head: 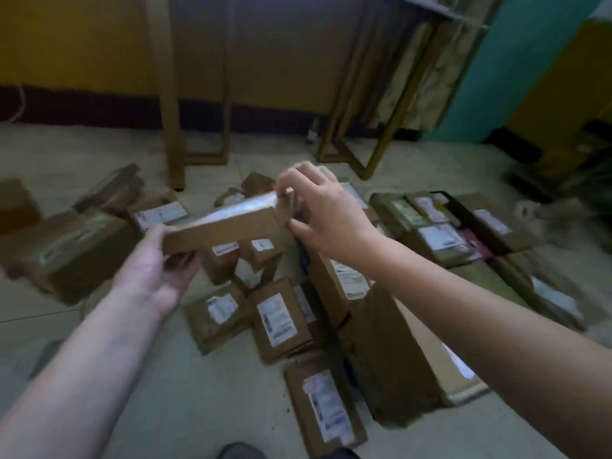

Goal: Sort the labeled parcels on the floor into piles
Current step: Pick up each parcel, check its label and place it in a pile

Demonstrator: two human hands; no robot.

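Dozens of labelled brown parcels [281,321] lie scattered over the pale floor [185,385] — a tall carton [397,352] leaning among them at the right. Above the heap, both hands hold one long flat parcel [225,228] in the air: the left hand [155,260] grips its near end, the right hand [318,213] pinches the far end.

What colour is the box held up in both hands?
Brown cardboard, with shiny clear tape along its top; the box shows best in the head view.
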